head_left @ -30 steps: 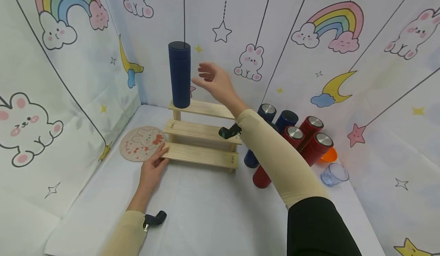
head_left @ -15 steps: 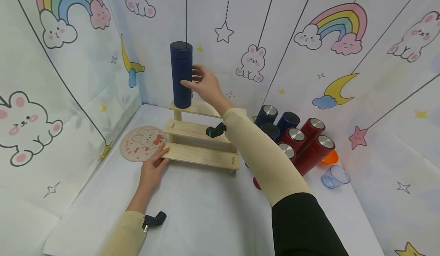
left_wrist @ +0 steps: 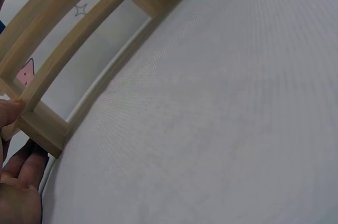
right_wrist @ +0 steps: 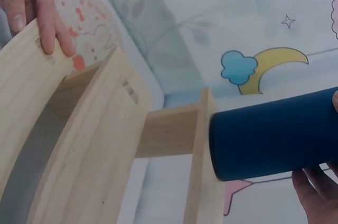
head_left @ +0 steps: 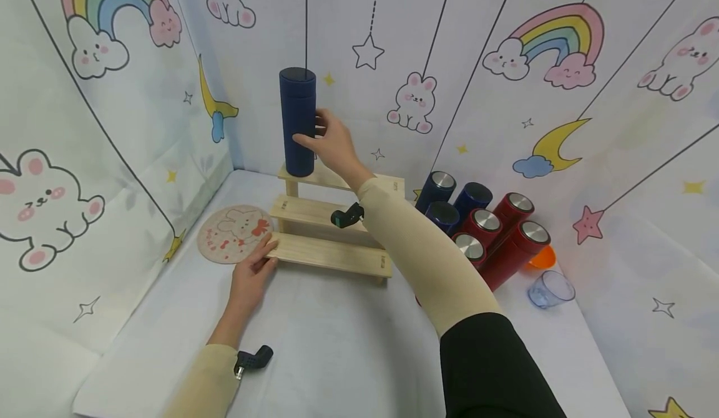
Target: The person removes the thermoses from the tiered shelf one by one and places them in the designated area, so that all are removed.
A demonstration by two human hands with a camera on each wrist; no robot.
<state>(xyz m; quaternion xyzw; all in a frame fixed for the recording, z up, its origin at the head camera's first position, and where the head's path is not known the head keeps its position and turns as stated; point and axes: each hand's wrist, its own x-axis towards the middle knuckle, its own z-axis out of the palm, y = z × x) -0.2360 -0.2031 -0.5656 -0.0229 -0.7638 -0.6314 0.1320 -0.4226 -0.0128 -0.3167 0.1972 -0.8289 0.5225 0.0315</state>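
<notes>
A tall dark blue thermos [head_left: 298, 118] stands upright on the left end of the top step of a three-tier wooden rack [head_left: 331, 254]. My right hand [head_left: 335, 148] holds it from the right, thumb across the front and fingers behind. In the right wrist view the base of the thermos [right_wrist: 269, 139] meets the top board. My left hand [head_left: 251, 276] grips the left end of the lowest board, with the thumb on one side and fingers [left_wrist: 33, 168] on the other in the left wrist view.
Several red thermoses [head_left: 513, 252] and blue thermoses [head_left: 472, 199] stand right of the rack, partly behind my right sleeve. A clear blue glass [head_left: 550, 290] and an orange bowl [head_left: 542, 257] are beyond them. A round bunny mat [head_left: 224, 243] lies left of the rack.
My right hand has moved left to the blue thermos and closed its thumb and fingers around it. The thermos and my left hand have stayed in place.
</notes>
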